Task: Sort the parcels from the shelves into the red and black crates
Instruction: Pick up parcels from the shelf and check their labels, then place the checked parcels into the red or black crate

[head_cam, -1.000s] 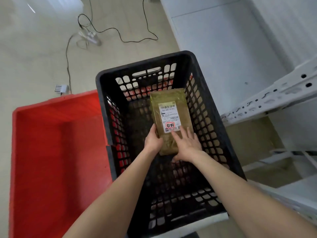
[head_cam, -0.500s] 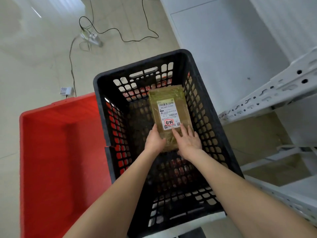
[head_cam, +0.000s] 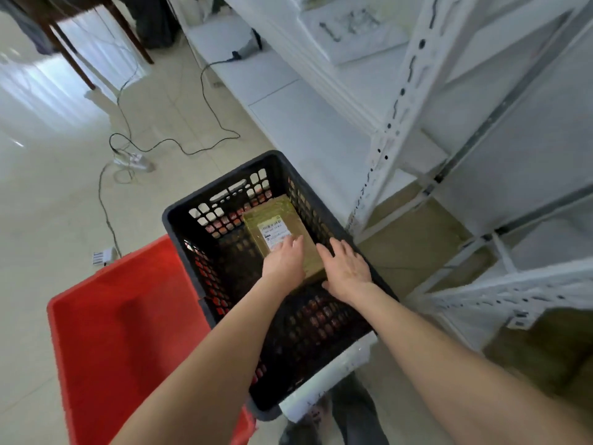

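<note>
Head view, looking down at floor level.

White slotted-steel shelving rack (head_cam: 398, 101): fills the right side, upright post with keyhole slots, brown shelf boards visible lower right.

Pale tiled floor (head_cam: 48, 220): left half of view. A thin black cable (head_cam: 205, 104) loops across it to a white power strip (head_cam: 133, 160); a small white plug adapter (head_cam: 103, 256) lies near the red crate's far corner.

Solid-walled red plastic crate (head_cam: 128, 332): lower left, standing directly against the left wall of the black crate. Nothing visible inside the part in view.

Black perforated plastic crate (head_cam: 199, 213): centre, between the red crate and the rack. Lattice walls, handle slot in the far end wall.

Flat rectangular brown parcel with a white printed shipping label (head_cam: 272, 223): lies inside the black crate, in the far right part, close to the far wall and right wall. Near end covered by the hands.

Left hand (head_cam: 284, 261): palm down on the parcel's near half, fingers extended and together, tips overlapping the label's lower edge. Flat contact, not curled around anything.

Right hand (head_cam: 345, 268): palm down at the parcel's right near edge, fingers spread and straight, thumb out to the left. No grasp; whether the palm touches the parcel cannot be told.
</note>
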Action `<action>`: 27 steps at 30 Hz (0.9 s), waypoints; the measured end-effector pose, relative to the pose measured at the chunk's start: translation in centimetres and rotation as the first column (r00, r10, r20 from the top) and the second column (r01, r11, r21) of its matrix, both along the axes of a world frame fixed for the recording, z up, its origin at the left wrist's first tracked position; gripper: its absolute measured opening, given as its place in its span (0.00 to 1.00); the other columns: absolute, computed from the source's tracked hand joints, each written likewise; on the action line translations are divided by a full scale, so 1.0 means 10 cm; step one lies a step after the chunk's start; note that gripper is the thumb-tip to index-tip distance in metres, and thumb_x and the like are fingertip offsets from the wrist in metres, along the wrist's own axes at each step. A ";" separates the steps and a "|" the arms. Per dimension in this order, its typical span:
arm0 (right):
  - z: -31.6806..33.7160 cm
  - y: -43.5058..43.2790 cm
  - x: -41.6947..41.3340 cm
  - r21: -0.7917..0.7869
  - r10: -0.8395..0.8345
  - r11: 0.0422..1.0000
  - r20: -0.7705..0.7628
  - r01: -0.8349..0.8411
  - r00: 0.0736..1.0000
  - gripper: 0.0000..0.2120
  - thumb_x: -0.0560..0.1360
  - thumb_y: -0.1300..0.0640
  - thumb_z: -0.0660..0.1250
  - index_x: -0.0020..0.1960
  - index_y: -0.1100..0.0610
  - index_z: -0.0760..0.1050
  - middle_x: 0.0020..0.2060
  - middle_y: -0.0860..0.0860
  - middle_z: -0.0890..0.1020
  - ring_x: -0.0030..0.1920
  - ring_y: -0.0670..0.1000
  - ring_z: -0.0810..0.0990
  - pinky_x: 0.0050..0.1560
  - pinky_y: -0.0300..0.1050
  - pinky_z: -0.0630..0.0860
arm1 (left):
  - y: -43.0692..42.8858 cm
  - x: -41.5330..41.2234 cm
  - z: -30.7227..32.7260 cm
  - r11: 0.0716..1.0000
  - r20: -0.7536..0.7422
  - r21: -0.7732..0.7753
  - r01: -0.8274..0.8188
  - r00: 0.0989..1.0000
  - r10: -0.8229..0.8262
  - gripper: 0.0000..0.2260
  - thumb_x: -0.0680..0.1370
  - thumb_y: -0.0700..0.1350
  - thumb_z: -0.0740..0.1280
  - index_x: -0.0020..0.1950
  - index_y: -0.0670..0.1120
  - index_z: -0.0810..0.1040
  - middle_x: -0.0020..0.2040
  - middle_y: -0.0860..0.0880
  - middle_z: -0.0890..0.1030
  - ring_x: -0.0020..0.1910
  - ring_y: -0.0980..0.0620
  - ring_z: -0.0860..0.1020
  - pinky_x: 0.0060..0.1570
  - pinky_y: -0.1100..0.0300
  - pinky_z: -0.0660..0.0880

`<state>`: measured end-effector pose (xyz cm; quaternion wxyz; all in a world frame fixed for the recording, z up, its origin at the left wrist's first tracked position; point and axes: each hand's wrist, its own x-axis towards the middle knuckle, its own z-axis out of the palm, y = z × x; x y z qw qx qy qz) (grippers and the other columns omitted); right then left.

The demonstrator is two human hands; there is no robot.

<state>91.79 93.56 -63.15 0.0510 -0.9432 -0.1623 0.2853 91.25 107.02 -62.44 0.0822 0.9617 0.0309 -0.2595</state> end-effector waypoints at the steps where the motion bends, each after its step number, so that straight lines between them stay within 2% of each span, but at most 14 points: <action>1: 0.11 -0.07 -0.08 0.006 -0.035 0.999 0.022 0.035 0.999 0.40 0.75 0.55 0.70 0.78 0.50 0.49 0.77 0.55 0.50 0.77 0.58 0.49 0.72 0.55 0.59 | -0.07 -0.02 0.09 0.999 0.017 0.009 0.054 0.998 -0.054 0.35 0.74 0.39 0.68 0.77 0.45 0.54 0.74 0.45 0.61 0.72 0.44 0.64 0.61 0.49 0.73; 4: 0.43 -0.34 -0.37 0.018 -0.156 0.988 0.083 0.155 0.984 0.38 0.75 0.53 0.69 0.78 0.50 0.50 0.76 0.55 0.54 0.76 0.58 0.53 0.70 0.54 0.62 | -0.31 -0.12 0.37 0.975 0.062 0.041 0.219 0.973 -0.222 0.36 0.75 0.39 0.68 0.78 0.46 0.52 0.76 0.44 0.58 0.74 0.44 0.61 0.65 0.48 0.71; 7: 0.74 -0.66 -0.71 0.025 -0.284 0.959 0.129 0.283 0.950 0.37 0.76 0.52 0.68 0.77 0.51 0.51 0.75 0.55 0.56 0.75 0.57 0.55 0.69 0.54 0.64 | -0.64 -0.27 0.66 0.927 0.106 0.080 0.366 0.922 -0.373 0.34 0.76 0.40 0.66 0.78 0.46 0.52 0.76 0.45 0.58 0.73 0.44 0.62 0.61 0.49 0.72; 11: 1.09 -1.14 -1.21 0.007 -0.452 0.889 0.173 0.458 0.875 0.38 0.75 0.56 0.69 0.78 0.52 0.51 0.75 0.55 0.56 0.75 0.57 0.57 0.69 0.54 0.65 | -1.20 -0.53 0.96 0.835 0.142 0.108 0.539 0.823 -0.550 0.30 0.76 0.38 0.64 0.76 0.44 0.56 0.72 0.44 0.63 0.70 0.44 0.65 0.59 0.49 0.74; 14: 1.30 -1.59 -1.62 0.005 -0.556 0.822 0.218 0.569 0.802 0.35 0.75 0.59 0.66 0.77 0.52 0.53 0.74 0.56 0.60 0.72 0.58 0.62 0.67 0.53 0.67 | -1.70 -0.83 1.18 0.756 0.157 0.123 0.643 0.740 -0.655 0.29 0.75 0.38 0.65 0.74 0.45 0.58 0.71 0.44 0.64 0.69 0.44 0.66 0.59 0.50 0.74; 20: 1.67 -2.42 -2.64 0.007 -0.690 0.693 0.296 0.721 0.660 0.33 0.76 0.53 0.67 0.76 0.52 0.55 0.72 0.55 0.61 0.71 0.57 0.62 0.65 0.53 0.67 | -2.70 -1.65 1.62 0.583 0.199 0.173 0.794 0.551 -0.810 0.29 0.76 0.40 0.67 0.74 0.45 0.58 0.71 0.45 0.64 0.68 0.44 0.67 0.59 0.50 0.73; 24: 1.94 -2.97 -3.52 0.025 -0.742 0.602 0.385 0.798 0.548 0.30 0.76 0.57 0.65 0.75 0.52 0.58 0.71 0.55 0.63 0.70 0.57 0.64 0.65 0.53 0.68 | -3.40 -2.37 1.87 0.464 0.254 0.219 0.858 0.409 -0.876 0.31 0.76 0.40 0.65 0.76 0.45 0.55 0.73 0.44 0.62 0.69 0.43 0.67 0.60 0.50 0.72; 27: 2.19 -3.42 -4.30 0.020 -0.754 0.547 0.445 0.837 0.483 0.30 0.76 0.54 0.66 0.75 0.53 0.58 0.70 0.56 0.64 0.69 0.58 0.65 0.65 0.53 0.68 | -3.94 -3.04 2.13 0.377 0.303 0.236 0.896 0.301 -0.904 0.31 0.77 0.39 0.63 0.77 0.45 0.54 0.74 0.44 0.61 0.70 0.43 0.66 0.60 0.49 0.73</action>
